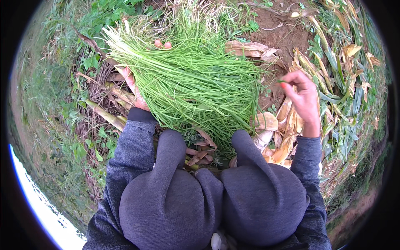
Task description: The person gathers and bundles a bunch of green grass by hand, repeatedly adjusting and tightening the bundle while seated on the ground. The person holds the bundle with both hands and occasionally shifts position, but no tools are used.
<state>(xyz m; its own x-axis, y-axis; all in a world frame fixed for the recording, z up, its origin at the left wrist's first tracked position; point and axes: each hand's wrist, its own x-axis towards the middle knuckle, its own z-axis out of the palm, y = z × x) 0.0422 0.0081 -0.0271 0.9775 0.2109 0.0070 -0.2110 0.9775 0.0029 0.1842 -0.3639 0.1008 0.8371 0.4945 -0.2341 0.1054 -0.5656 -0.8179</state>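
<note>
A large bundle of long, thin green leafy stalks (200,81) lies across the space before my knees, its pale stem ends at the upper left. My left hand (134,86) holds the bundle near those stem ends; part of the palm shows at its lower edge and two fingertips stick out above, the rest hidden under the stalks. Off to the right, apart from the bundle, my right hand (298,92) is raised with thumb and forefinger pinched on a small green leaf piece (280,81).
Dry corn husks (286,134) lie right of the bundle, with bare brown soil (275,28) above them. Cut plant stalks (106,115) and dry stems are at the left. More grass-like stalks (200,28) lie behind the bundle. My bent knees (171,143) are close below it.
</note>
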